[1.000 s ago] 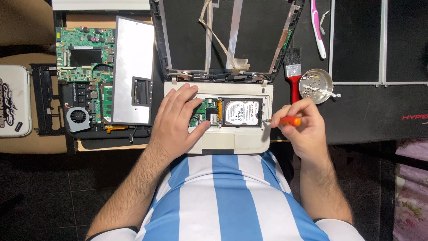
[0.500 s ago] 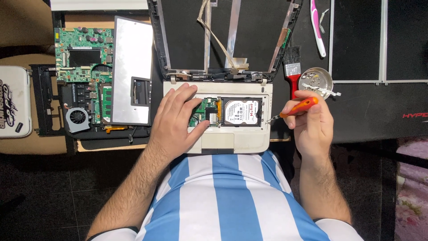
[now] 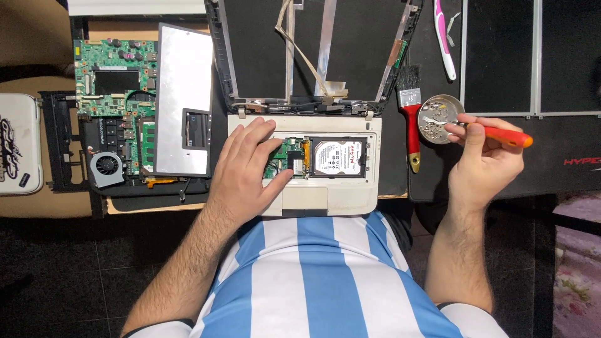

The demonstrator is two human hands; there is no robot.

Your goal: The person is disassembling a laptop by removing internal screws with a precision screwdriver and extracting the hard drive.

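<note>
Dark mats [image 3: 563, 62] cover a workbench strewn with laptop parts. At the far left lies a white case [image 3: 19, 144] with black markings, then a black frame [image 3: 59, 147], then a green motherboard [image 3: 113, 81] with a small round fan [image 3: 107, 168] at its lower edge. Just beside it a silver panel [image 3: 181, 94] lies flat, partly over the board. In the middle sits the opened laptop base [image 3: 313, 200], white, with its stripped lid [image 3: 313, 50] tipped back behind it and ribbon cables [image 3: 300, 50] trailing down across the lid. The left hand [image 3: 247, 166] rests spread on the base, palm down, its fingertips touching a small green board [image 3: 289, 155] in the open bay; a hard drive [image 3: 338, 156] lies in the same bay, just to the right of those fingers. Right of the base a red-handled brush [image 3: 411, 119] lies upright along the mat, and a pink-and-white tool [image 3: 446, 37] lies further back. Next to the brush stands a round metal dish [image 3: 441, 119] holding a scatter of small screws. The right hand [image 3: 485, 156] is closed around an orange-handled screwdriver [image 3: 501, 133], pinched between thumb and fingers and held level, its tip reaching left into the dish among the screws, well apart from the laptop.
</note>
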